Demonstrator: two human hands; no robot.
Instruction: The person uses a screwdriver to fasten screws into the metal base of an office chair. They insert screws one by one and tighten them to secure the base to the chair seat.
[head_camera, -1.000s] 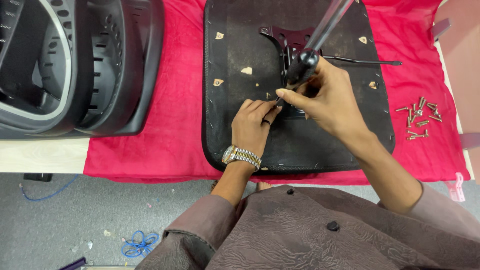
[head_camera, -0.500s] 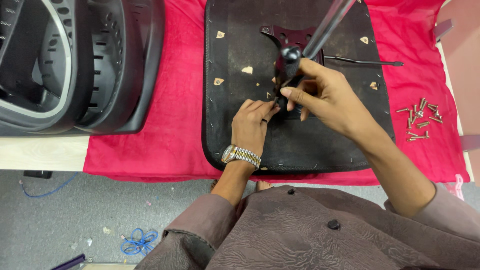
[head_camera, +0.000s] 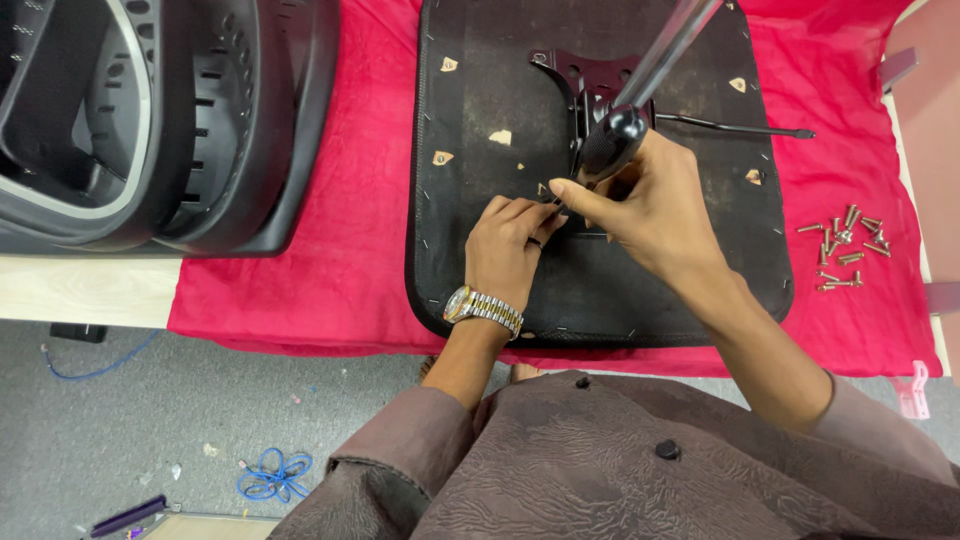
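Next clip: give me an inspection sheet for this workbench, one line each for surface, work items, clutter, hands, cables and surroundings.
Surface: red cloth over a pale table edge.
Work items: black seat base, underside up, with a black metal bracket; screwdriver with a black handle and silver shaft.
Clutter: loose screws on the cloth at the right; black chair back shell at the left.
Hands: left hand, watch on the wrist, fingers on the seat base by the tool tip; right hand grips the screwdriver.
Cables: blue cord coiled on the floor; blue wire beneath the table.
Surroundings: grey floor with small scraps.
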